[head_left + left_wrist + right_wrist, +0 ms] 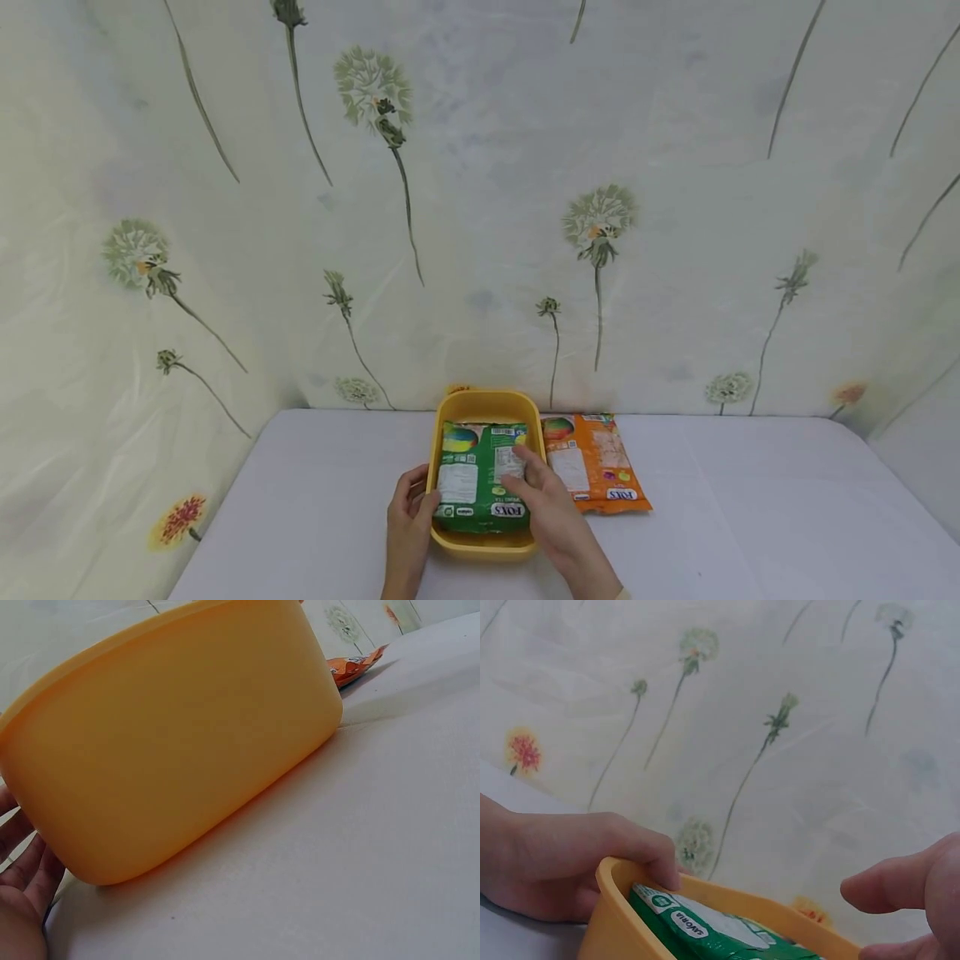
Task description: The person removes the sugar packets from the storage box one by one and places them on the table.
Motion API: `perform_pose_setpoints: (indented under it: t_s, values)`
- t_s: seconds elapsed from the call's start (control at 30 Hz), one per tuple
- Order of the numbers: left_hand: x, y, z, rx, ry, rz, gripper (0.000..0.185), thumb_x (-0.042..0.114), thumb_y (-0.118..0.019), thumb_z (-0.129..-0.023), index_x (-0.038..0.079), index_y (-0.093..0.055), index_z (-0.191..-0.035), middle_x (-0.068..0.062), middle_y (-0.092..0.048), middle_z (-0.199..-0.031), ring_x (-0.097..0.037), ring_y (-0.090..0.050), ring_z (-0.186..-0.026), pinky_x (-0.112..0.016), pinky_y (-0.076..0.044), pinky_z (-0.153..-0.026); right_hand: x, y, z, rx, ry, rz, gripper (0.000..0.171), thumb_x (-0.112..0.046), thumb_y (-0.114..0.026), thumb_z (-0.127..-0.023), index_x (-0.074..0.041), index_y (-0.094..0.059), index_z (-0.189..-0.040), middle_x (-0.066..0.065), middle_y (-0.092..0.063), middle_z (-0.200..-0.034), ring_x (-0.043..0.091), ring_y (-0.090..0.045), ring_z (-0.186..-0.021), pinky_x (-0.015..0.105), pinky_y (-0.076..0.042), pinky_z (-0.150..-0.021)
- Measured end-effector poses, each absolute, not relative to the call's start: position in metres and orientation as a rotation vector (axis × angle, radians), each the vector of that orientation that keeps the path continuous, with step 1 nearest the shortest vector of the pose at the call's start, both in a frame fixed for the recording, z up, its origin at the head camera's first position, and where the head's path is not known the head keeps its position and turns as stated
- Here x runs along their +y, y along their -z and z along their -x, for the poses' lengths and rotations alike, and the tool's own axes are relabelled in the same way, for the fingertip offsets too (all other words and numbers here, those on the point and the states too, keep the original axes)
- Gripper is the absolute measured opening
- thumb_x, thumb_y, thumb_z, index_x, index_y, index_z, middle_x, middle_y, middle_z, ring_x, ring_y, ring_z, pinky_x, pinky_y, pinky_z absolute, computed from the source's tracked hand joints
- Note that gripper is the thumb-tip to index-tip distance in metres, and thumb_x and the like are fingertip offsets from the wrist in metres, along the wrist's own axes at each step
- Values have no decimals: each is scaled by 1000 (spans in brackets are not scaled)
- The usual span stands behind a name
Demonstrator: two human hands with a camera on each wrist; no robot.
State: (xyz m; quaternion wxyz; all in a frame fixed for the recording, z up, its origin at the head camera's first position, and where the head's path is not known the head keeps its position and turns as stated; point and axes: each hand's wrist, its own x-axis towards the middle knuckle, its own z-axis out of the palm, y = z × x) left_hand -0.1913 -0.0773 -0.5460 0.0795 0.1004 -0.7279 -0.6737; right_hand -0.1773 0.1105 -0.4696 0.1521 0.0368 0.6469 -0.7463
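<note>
A yellow plastic tub (483, 546) stands on the table, and a green candy bag marked FOX'S (486, 479) lies inside it. My left hand (409, 521) grips the tub's left side, thumb over the rim and fingers along the outer wall. In the left wrist view the fingers (22, 859) show beside the tub's corner. My right hand (551, 508) is over the tub's right edge, its fingers extended above the green bag. The right wrist view shows its thumb and a fingertip apart, with nothing pinched between them.
An orange FOX'S bag (600, 467) lies flat on the table, right beside the tub. The table has a white cloth (750, 500). Behind it hangs a pale sheet (487, 208) printed with dandelions, meeting the table's back edge close to the tub.
</note>
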Motion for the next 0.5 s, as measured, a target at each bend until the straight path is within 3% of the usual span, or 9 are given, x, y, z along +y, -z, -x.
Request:
perform_pose_setpoints:
  t_s: [0.23,0.5]
  values:
    - [-77,547,192,-2162,2023,-296,37,12,-57,-87,12,-54,-124,-6,-58,-125,-19,-55,-115,-22,-49,-92,111,470,176,1850,2129,-54,65,-21,-54,-95,-7,-20,-149,19,1,-159,36,3,-146,56,-3,-115]
    - [-77,547,192,-2150,2029,-286,37,12,-57,-87,12,-54,-124,-7,-58,-125,-19,-55,-115,-20,-48,-90,111,470,173,1996,2055,-30,59,-23,-53,-95,-13,-29,-148,18,-13,-158,36,-15,-145,54,-19,-115]
